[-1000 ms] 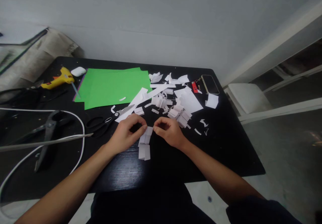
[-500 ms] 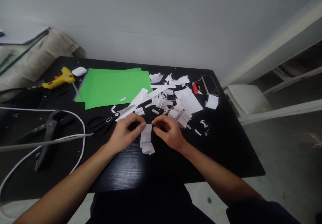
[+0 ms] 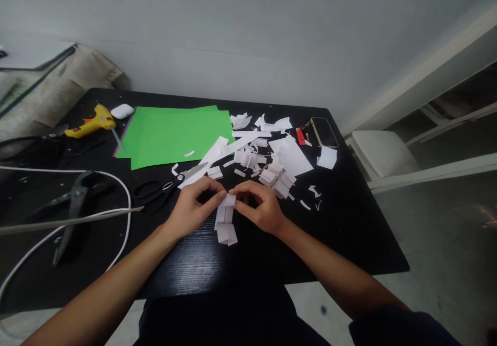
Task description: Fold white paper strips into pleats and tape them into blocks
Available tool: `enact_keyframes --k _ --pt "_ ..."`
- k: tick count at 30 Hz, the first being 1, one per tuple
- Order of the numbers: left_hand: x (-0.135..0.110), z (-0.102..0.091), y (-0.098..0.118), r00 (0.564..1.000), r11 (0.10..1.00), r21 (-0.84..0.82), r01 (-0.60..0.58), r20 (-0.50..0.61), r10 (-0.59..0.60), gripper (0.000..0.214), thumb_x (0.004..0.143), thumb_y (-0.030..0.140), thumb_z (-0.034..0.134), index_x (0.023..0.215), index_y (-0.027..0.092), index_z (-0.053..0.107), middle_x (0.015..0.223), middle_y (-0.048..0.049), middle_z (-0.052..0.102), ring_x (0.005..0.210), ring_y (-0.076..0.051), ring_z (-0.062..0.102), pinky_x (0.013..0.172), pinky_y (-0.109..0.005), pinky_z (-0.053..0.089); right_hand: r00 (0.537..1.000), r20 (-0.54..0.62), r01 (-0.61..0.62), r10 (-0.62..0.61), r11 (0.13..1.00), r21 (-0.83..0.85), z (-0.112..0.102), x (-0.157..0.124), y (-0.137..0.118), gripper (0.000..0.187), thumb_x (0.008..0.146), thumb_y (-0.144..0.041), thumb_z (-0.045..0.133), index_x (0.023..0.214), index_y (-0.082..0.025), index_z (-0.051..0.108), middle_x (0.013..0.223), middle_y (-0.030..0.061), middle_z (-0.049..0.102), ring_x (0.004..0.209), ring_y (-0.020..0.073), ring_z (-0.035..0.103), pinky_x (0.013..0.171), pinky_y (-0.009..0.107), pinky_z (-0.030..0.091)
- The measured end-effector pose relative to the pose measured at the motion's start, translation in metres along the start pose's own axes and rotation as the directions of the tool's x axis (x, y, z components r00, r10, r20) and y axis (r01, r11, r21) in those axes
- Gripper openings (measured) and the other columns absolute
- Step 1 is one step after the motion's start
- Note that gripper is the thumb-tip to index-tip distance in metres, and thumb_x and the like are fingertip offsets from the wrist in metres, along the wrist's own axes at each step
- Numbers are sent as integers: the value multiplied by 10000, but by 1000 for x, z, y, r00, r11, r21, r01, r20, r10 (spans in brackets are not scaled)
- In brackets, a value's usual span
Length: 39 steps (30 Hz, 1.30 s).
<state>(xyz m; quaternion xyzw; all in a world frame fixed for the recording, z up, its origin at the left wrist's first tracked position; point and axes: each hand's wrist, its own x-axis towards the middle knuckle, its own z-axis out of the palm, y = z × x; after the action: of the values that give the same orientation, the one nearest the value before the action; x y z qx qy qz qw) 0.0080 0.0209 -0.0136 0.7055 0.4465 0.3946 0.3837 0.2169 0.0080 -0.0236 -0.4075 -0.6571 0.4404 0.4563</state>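
Head view: left hand [image 3: 196, 206] and right hand [image 3: 261, 208] pinch 1 folded white paper piece [image 3: 224, 215] over the black table [image 3: 341, 237].
Both clamp its upper end, fingertips close together; lower folds look formed, the top apparently unfinished. Beyond, 1 folded paper cluster [image 3: 275, 179] seems assembled; a long paper strip [image 3: 245, 141] lies unfolded.

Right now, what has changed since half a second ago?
The right hand has moved left to the top of the folded white paper; whether it grips is unclear. The paper's lower end has shifted slightly downward in view. The left hand keeps its hold; the scissors and green sheets stayed put.
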Motion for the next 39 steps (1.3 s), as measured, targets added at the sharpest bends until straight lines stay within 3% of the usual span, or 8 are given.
enact_keyframes --k 6,10,14,19,24,32,39 --pt "-2 -2 0 997 997 -46 -60 56 62 162 969 293 616 1057 198 713 993 -53 756 915 -206 700 840 -339 556 979 -95 -176 181 983 54 4 1 5 136 850 -350 773 862 -216 760 847 33 765 759 179 690 698 300 554" --pt "-6 3 -5 998 995 -77 -70 -7 69 204 947 246 666 1140 204 610 973 -39 729 893 -180 705 848 -327 562 973 -81 -203 216 968 145 5 0 4 172 837 -314 770 972 -219 724 872 26 763 794 180 715 727 295 574" --pt "-7 8 -7 991 996 -50 -79 -114 73 140 936 228 690 1000 213 566 884 0 673 818 -144 668 783 -286 547 972 -113 -184 206 966 180 7 -1 1 234 839 -276 763 1027 -236 628 801 -11 724 742 160 703 694 275 562" --pt "-7 6 -4 993 996 -4 -94 -66 94 41 947 236 681 962 199 669 885 -20 713 822 -151 678 782 -295 572 982 -118 -136 150 984 117 8 -2 1 76 867 -287 737 896 -222 711 864 29 744 790 174 706 734 303 577" --pt "-6 5 -2 994 996 25 -81 -66 82 139 903 270 759 1029 216 735 934 -28 764 844 -171 716 791 -313 596 982 -136 -123 133 989 78 7 -3 2 172 834 -303 806 991 -237 786 824 22 749 700 157 662 627 287 536" --pt "-3 4 -4 975 980 50 -194 -101 198 97 899 262 782 995 254 788 912 -20 779 851 -187 710 793 -354 566 981 -195 -26 22 999 -20 5 -4 1 112 847 -270 837 957 -256 820 906 33 794 790 183 712 718 322 575" --pt "-4 5 -3 977 981 62 -182 -104 188 76 910 294 771 969 257 801 902 -30 786 845 -199 711 785 -378 565 979 -205 14 -26 998 -61 5 -3 0 67 859 -242 826 921 -265 811 916 33 801 839 203 732 766 361 598"
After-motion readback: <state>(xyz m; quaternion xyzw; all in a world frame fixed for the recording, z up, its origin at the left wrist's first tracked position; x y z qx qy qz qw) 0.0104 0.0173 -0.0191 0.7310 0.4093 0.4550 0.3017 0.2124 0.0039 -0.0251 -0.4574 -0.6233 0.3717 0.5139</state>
